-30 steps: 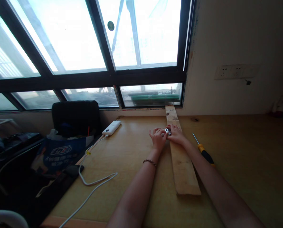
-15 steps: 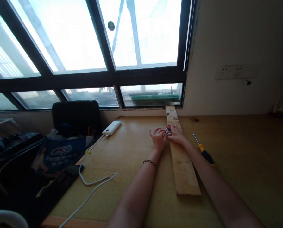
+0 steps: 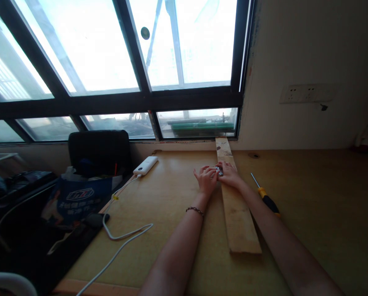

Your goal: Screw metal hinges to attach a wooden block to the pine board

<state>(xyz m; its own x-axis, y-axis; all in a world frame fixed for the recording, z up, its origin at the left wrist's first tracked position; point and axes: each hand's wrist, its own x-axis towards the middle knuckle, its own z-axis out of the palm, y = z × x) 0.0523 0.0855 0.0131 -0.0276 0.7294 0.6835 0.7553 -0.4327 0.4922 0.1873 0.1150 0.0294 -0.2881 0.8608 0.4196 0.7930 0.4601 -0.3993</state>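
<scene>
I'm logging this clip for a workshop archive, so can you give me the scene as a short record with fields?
setting: wooden table under a window
left hand: left hand beside the plank, fingers on the small metal part
right hand: right hand on the wooden plank, also touching the metal part
metal part: shiny, too small to identify
tool: screwdriver lying right of the plank, untouched
other: white power bank with white cable; blue bag and black chair at left
</scene>
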